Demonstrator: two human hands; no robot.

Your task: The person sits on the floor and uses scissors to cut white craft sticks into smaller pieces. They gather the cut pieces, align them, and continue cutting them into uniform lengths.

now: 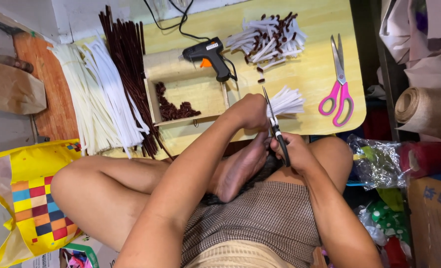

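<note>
While the left hand (252, 111) grips a bundle of white sticks (286, 101), scissors cut.
The right hand (292, 151) clasps the black-handled scissors (276, 126), blades just beside the bundle, above the desk (314, 74).

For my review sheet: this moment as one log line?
left hand: grips bundle of white sticks | right hand: black-handled scissors, blades at bundle | pink scissors: idle on table

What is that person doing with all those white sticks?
A person sits cross-legged at a low yellow table. Their left hand grips a bundle of white sticks, and their right hand holds black scissors with the blades at the bundle. A glue gun, pink scissors and a pile of cut pieces lie on the table.
</note>
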